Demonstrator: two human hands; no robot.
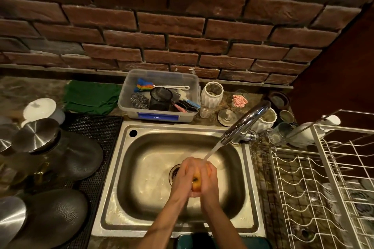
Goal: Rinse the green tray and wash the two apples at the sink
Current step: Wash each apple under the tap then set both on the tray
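A yellow-red apple (196, 183) is held over the drain of the steel sink (129, 168), under the stream from the chrome faucet (245, 122). My left hand (185, 176) cups its left side and my right hand (210, 183) wraps its right side, so only a strip with the stem pit shows. Water lands on my fingers at the top. A dark green tray (183, 240) peeks out at the bottom edge, just in front of the sink, partly hidden by my forearms. No second apple is in view.
A clear bin (159, 116) of scrubbers and brushes stands behind the sink. Steel lids and pans (60, 157) crowd the left counter on a black mat. A white wire dish rack (323, 188) fills the right. Jars and glasses (212, 94) sit behind the faucet, a green cloth (91, 96) at back left.
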